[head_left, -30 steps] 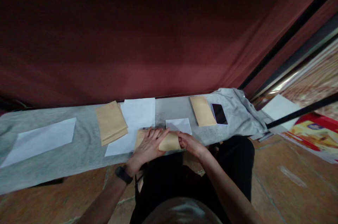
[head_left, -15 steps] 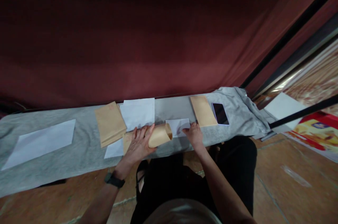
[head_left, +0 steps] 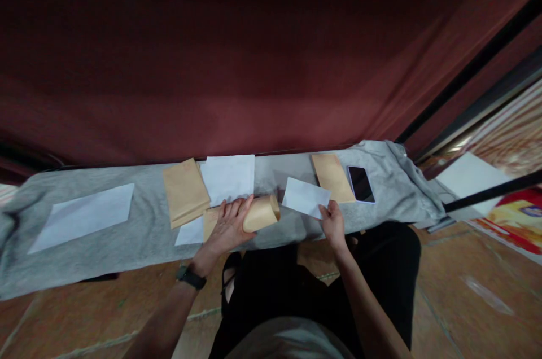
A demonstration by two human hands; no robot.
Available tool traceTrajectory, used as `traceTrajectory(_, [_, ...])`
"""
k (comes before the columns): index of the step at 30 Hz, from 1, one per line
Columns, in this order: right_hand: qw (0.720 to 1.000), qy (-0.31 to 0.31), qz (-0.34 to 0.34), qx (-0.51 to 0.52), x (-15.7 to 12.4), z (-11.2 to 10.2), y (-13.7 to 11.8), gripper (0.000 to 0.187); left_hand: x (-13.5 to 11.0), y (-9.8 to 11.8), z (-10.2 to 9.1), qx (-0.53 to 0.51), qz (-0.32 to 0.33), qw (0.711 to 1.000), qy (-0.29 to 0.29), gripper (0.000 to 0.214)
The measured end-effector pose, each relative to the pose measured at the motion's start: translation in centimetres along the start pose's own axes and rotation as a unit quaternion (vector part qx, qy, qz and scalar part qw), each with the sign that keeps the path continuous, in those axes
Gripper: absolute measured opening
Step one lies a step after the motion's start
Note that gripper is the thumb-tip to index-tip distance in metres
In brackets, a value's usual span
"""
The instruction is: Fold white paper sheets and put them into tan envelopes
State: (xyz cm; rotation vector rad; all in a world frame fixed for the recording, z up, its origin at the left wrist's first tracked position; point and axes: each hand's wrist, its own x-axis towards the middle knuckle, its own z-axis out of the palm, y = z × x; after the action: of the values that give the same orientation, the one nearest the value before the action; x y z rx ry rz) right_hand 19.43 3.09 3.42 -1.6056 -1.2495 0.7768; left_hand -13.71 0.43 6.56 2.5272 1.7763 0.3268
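Observation:
My left hand point(head_left: 230, 227) lies with fingers wrapped over a brown envelope point(head_left: 261, 213) whose mouth bulges open toward the right, on the grey cloth point(head_left: 139, 237). My right hand point(head_left: 332, 220) pinches the near corner of a small folded white sheet point(head_left: 305, 197) and holds it lifted just right of the envelope's mouth. A black watch point(head_left: 190, 277) is on my left wrist.
A stack of brown envelopes point(head_left: 184, 192) and white sheets point(head_left: 228, 178) lie left of my hands. Another white sheet point(head_left: 84, 215) lies far left. A brown envelope point(head_left: 332, 177) and a dark phone point(head_left: 361, 183) sit at the right. A dark red curtain point(head_left: 237, 54) hangs behind.
My right hand left the brown envelope, reached to the small white sheet and lifted it. My left hand kept the envelope, whose mouth now gapes open.

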Motion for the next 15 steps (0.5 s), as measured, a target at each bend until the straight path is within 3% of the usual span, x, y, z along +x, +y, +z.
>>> traceTrajectory(3, [0.996, 0.027, -0.021, 0.079, -0.7, -0.9, -0.3, 0.029, 0.0, 0.1, 0.0, 0.001, -0.003, 1.0, -0.001, 0.112])
traceTrajectory(5, [0.996, -0.013, -0.031, 0.08, -1.2, -1.1, -0.4, 0.033, 0.1, 0.1, 0.0, -0.002, -0.002, 1.0, 0.002, 0.111])
traceTrajectory(8, [0.996, -0.075, -0.052, 0.021, -1.9, -0.8, -0.6, 0.034, 0.0, 0.3, -0.2, 0.0, 0.003, 1.0, 0.011, 0.11])
traceTrajectory(10, [0.994, -0.084, -0.065, -0.034, -2.1, -0.8, -0.7, 0.033, -0.1, 0.4, -0.3, 0.008, 0.011, 1.0, 0.015, 0.109])
traceTrajectory(15, [0.977, -0.145, -0.113, -0.106, -1.3, -2.1, -1.3, 0.028, -0.5, 0.8, -0.5, 0.023, 0.021, 0.999, 0.027, 0.106])
